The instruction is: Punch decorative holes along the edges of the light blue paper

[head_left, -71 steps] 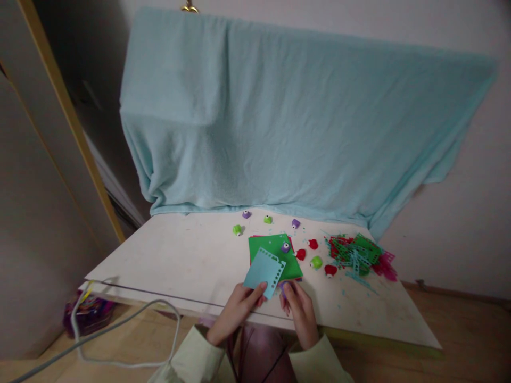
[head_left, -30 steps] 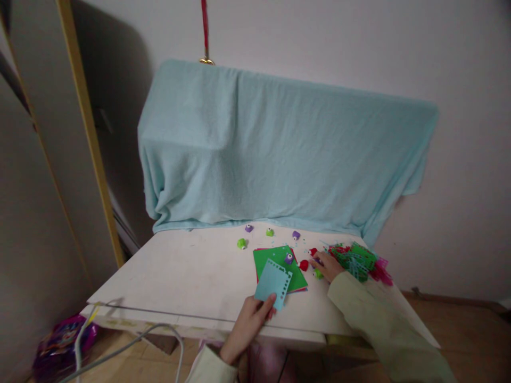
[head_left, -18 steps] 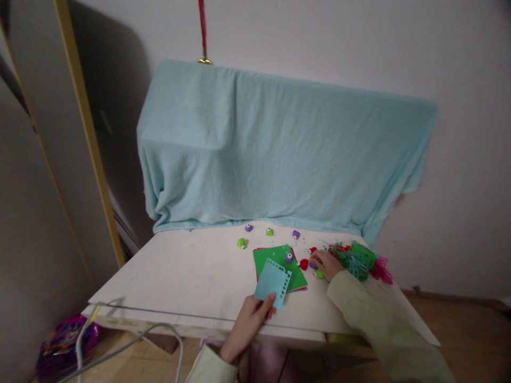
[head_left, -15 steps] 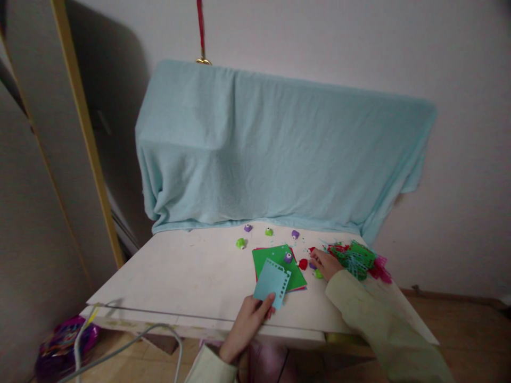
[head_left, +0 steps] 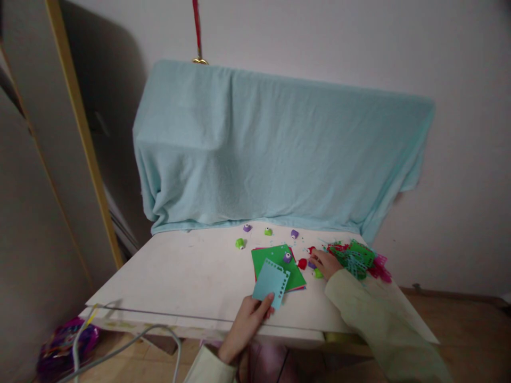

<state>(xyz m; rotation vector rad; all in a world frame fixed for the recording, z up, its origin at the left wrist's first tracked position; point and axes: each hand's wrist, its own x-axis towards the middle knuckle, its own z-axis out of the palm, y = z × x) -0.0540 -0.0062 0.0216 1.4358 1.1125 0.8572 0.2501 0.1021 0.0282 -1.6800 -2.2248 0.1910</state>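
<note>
Light-blue card, hole-punched edge, tilted over green sheet.

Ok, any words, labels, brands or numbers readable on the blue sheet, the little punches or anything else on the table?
None can be read.
The blue punched sheet in the left hand shows only holes along its edges, no print.
The green sheet is plain.
The small punches, such as the purple one and the red one by the right hand, are too small to show any marking.
The scrap pile shows none either.

Home craft corner: towel-draped wall, paper punches, white table.
</note>
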